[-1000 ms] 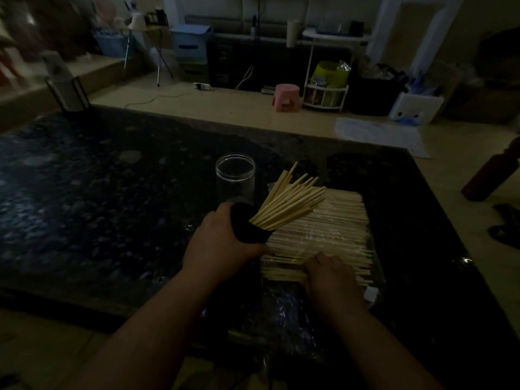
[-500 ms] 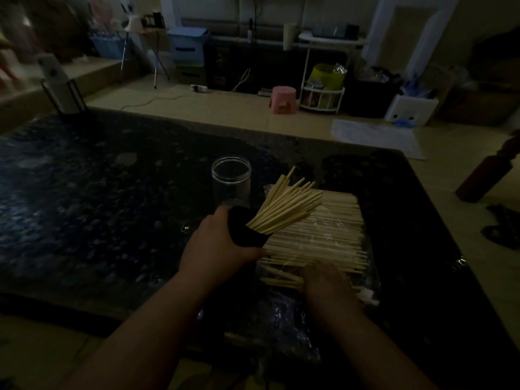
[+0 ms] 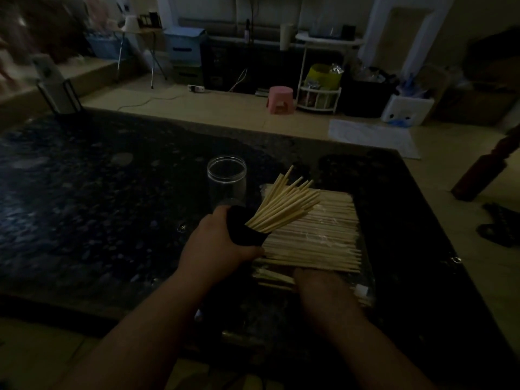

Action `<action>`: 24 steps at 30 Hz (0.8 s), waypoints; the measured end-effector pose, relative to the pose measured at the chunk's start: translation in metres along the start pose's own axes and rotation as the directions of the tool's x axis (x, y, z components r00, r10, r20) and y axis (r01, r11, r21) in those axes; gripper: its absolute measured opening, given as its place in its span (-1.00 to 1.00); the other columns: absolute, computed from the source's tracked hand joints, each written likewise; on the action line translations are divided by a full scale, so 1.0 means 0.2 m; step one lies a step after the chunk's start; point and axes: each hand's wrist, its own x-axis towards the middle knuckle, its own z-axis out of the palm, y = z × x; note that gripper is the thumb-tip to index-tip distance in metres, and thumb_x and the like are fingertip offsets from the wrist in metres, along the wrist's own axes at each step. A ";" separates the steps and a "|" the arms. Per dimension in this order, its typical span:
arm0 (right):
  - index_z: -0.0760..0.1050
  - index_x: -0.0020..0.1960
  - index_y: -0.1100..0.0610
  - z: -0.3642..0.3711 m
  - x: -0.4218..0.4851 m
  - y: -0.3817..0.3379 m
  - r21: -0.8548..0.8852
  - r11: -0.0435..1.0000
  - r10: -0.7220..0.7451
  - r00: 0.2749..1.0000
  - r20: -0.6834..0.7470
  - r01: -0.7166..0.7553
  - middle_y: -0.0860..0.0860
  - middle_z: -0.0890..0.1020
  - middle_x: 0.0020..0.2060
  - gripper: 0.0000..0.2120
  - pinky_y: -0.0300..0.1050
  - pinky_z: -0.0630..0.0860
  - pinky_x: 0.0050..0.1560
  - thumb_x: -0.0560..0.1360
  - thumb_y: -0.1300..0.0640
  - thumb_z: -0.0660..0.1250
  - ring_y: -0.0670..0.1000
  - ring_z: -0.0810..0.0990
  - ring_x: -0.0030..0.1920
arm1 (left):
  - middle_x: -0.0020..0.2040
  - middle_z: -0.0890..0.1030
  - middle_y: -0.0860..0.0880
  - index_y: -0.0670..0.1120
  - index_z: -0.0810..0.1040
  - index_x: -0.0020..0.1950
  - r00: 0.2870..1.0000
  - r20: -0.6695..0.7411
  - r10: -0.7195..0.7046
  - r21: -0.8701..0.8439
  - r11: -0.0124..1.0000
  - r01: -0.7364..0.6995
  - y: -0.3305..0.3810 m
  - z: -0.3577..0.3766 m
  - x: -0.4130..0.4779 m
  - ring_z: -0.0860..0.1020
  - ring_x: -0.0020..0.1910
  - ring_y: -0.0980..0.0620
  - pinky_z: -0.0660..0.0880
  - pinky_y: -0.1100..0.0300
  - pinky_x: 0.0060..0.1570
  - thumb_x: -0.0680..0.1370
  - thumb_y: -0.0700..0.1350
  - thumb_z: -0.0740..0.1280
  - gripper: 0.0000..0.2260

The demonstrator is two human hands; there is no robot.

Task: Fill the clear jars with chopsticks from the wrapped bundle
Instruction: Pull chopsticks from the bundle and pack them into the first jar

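In dim light, a person's left hand grips a dark holder, tilted right, from which a fan of chopsticks sticks out over the wrapped bundle lying flat on the dark table. The right hand rests on the bundle's near edge, though whether its fingers pinch any sticks cannot be told. An upright clear jar stands just behind the left hand, beside the bundle's far left corner.
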 end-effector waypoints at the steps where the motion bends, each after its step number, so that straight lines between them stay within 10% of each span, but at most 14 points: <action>1: 0.41 0.21 0.05 -0.02 -0.01 -0.01 0.042 0.999 -0.016 1.000 -0.002 0.016 0.04 0.53 0.14 -0.76 -0.11 0.42 0.08 0.55 0.12 0.25 0.07 0.53 0.13 | 0.20 0.48 0.06 0.11 0.34 0.36 1.000 -0.002 0.002 0.001 1.000 -0.002 0.00 0.00 0.00 0.49 0.12 0.07 0.52 0.10 0.04 0.20 0.20 0.59 -0.19; 14: 0.46 0.14 -0.01 -0.19 -0.09 0.00 0.070 0.996 -0.036 0.980 -0.197 0.051 0.01 0.59 0.10 -0.69 -0.08 0.41 -0.03 0.57 -0.17 0.10 0.11 0.55 0.11 | 0.15 0.51 0.04 0.06 0.38 0.33 0.998 -0.055 -0.002 -0.006 1.000 0.002 0.01 -0.01 -0.01 0.45 0.01 0.10 0.45 0.15 -0.04 0.22 0.08 0.61 -0.26; 19: 0.50 -0.38 0.01 -0.28 -0.10 0.01 -0.017 1.000 -0.027 0.906 -0.422 0.022 -0.03 0.55 -0.49 -0.64 -0.20 0.32 -0.49 0.33 -0.23 0.14 0.04 0.54 -0.50 | 0.20 0.50 0.01 0.04 0.36 0.36 0.999 -0.034 -0.042 0.005 0.999 0.042 0.01 -0.01 0.00 0.47 0.08 0.07 0.48 0.08 0.05 0.20 0.10 0.61 -0.20; 24: 0.37 -0.38 0.01 -0.35 -0.11 0.06 0.067 0.981 -0.101 0.774 -0.625 0.182 -0.06 0.45 -0.49 -0.61 -0.19 0.25 -0.44 0.44 -0.25 0.14 0.02 0.41 -0.49 | 0.19 0.53 0.00 0.06 0.39 0.33 0.999 -0.018 -0.039 0.040 0.998 0.040 -0.01 0.02 0.01 0.52 0.10 0.03 0.52 0.05 0.05 0.15 0.13 0.61 -0.20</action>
